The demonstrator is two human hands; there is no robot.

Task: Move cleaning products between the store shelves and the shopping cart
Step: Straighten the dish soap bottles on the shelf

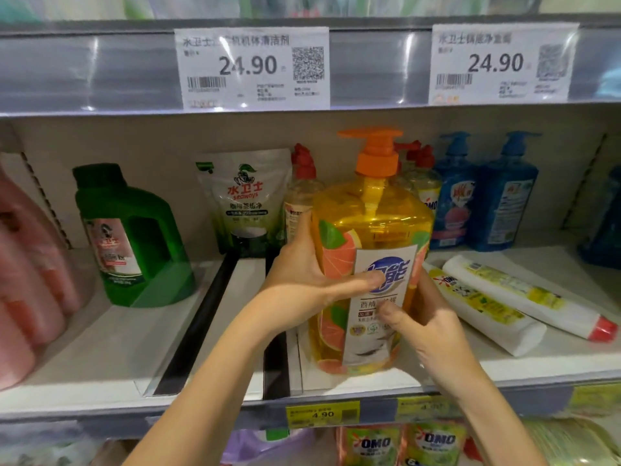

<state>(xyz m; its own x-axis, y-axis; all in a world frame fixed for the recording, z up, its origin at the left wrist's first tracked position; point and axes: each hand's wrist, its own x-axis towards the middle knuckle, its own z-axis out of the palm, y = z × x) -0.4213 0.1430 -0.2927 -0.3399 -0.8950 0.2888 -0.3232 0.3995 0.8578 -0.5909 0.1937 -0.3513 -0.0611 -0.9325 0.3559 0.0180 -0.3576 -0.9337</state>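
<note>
Here, yellow pump bottle (369, 230) upright at the shelf (100, 348) front, left hand (302, 287) and right hand (426, 324) gripping its sides, fingers (353, 284) curled round it, green jug (134, 237) to its left, white tubes (487, 304) lying to its right.

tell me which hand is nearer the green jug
Left. The left hand holds the yellow pump bottle on the side facing the green jug; the right hand holds its far side.

Pink bottles (30, 264) cut off at left — right hand's (433, 327) fingers hidden behind yellow bottle (369, 223)
</note>
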